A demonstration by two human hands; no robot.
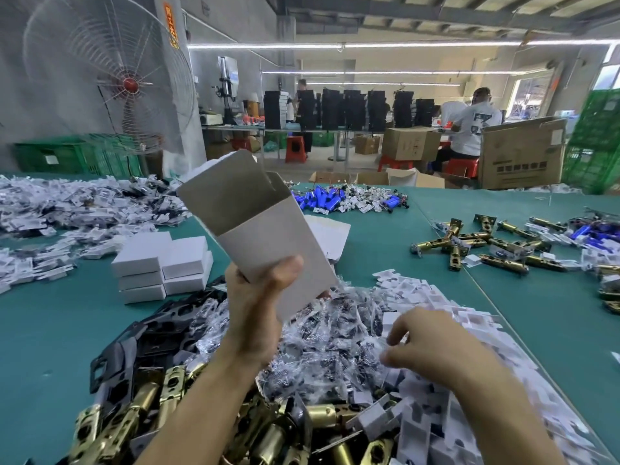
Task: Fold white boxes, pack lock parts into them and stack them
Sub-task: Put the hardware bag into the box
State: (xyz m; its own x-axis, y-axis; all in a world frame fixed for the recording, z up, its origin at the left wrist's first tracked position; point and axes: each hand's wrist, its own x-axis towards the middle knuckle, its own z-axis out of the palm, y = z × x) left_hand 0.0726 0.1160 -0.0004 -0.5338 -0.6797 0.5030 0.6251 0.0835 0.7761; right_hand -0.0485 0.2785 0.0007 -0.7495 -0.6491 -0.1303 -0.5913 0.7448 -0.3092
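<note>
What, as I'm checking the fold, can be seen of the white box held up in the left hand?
The box is thin, pale grey-white cardboard, folded into an oblong carton. Its upper end is open, flaps standing up, showing a grey inside. It is held tilted, top leaning left, above the pile of bagged parts. The left hand grips its lower end, thumb pressed on the front face.

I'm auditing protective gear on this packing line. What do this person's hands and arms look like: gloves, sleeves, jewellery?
No gear shows. The left hand and right hand wear no gloves or visible rings. The left forearm and right forearm carry no sleeve, watch or band down to the frame's edge. The right hand is blurred, so small details there are uncertain.
</note>
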